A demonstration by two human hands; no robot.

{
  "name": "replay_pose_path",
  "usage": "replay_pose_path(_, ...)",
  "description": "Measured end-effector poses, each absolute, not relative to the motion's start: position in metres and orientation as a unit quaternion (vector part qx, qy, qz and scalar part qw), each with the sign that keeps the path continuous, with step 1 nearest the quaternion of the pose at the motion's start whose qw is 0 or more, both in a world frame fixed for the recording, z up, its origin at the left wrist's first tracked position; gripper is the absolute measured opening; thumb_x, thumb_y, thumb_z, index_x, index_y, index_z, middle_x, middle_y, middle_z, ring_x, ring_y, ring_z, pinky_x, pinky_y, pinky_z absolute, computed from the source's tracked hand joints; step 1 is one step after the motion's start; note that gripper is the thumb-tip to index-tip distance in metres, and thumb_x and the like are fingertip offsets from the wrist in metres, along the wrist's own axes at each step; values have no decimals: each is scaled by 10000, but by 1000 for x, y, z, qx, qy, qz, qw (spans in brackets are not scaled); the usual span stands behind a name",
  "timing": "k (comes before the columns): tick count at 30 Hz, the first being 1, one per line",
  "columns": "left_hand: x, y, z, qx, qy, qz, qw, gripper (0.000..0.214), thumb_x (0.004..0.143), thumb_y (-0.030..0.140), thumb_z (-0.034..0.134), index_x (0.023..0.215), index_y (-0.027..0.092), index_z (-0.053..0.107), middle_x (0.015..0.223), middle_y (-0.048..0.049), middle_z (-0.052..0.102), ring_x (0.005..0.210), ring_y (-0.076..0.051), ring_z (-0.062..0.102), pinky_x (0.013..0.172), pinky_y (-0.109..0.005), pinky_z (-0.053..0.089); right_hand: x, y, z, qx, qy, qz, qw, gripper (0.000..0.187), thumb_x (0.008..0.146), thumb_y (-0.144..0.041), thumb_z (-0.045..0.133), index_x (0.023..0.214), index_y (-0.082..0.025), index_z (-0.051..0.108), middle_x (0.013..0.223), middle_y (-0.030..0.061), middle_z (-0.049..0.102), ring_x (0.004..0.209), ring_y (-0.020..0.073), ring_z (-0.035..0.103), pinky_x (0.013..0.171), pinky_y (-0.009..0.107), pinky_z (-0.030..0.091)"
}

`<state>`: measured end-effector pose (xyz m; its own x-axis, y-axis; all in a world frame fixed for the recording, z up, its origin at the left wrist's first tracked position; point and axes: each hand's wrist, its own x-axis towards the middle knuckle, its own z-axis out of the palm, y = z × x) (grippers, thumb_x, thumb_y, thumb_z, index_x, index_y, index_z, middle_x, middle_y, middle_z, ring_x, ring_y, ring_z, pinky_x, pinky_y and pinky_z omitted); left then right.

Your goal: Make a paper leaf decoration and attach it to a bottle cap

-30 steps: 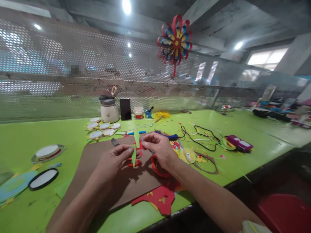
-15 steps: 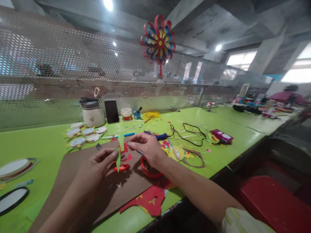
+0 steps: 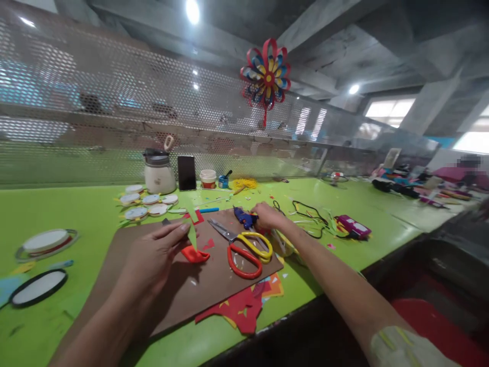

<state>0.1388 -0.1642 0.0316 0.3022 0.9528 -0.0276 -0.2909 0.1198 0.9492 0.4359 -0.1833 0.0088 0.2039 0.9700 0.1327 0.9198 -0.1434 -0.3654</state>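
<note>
My left hand (image 3: 162, 250) pinches a light green paper strip (image 3: 192, 237) between thumb and fingers, above the brown board (image 3: 168, 295). Just below the strip lies a folded piece of orange-red material (image 3: 194, 255). My right hand (image 3: 267, 216) has its fingers curled round the handle end of a blue glue gun (image 3: 244, 218), near the board's far right corner. Some of these fingers are hidden behind the hand. Between my hands, scissors (image 3: 233, 237) with one red and one yellow handle lie on the board, blades slightly apart. Small red scraps (image 3: 209, 243) lie beside them.
Red paper cut-outs (image 3: 240, 308) lie at the board's front edge. White discs (image 3: 153, 204), a white jug (image 3: 159, 176), a phone (image 3: 187, 173) and small paint pots (image 3: 208, 178) stand behind. A black cord (image 3: 309, 206) and purple box (image 3: 353, 227) are right.
My right hand has moved from the scissors, which now lie on the board, to the blue glue gun farther back and right. My left hand still pinches the green strip. The view has shifted slightly left.
</note>
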Motion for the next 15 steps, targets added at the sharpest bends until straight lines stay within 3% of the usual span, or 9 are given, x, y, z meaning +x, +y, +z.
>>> replay_pose_path(2,139,-167,33,442,368,484,659,75,638,142,773,673,172,714,746,-40,707,676,-149,637,655,-218,542,433,-182,-4,-754,-642,50,130,211,896,-286,601,1059,-153,625,1147,75,617,1060,233,580,917,459,457)
replay_pose_path(6,138,-168,31,446,355,469,675,57,656,163,766,700,157,731,723,-37,698,687,-137,631,686,-221,526,434,-179,-15,-747,-657,15,97,239,812,-135,630,1049,-151,658,1046,133,633,1070,284,544,913,426,397)
replay_pose_path(11,138,-167,26,446,342,474,678,170,619,232,801,726,126,722,716,-42,686,689,-144,628,687,-243,514,444,-175,-6,-742,-650,-18,166,362,710,-165,695,1070,-148,659,1076,167,600,1066,311,515,898,398,372)
replay_pose_path(15,138,-168,27,445,343,482,672,177,604,238,803,711,131,711,724,-41,684,686,-144,622,668,-239,510,445,-180,8,-716,-643,4,273,387,757,-115,586,1143,-135,608,1146,151,606,1082,265,544,918,374,400)
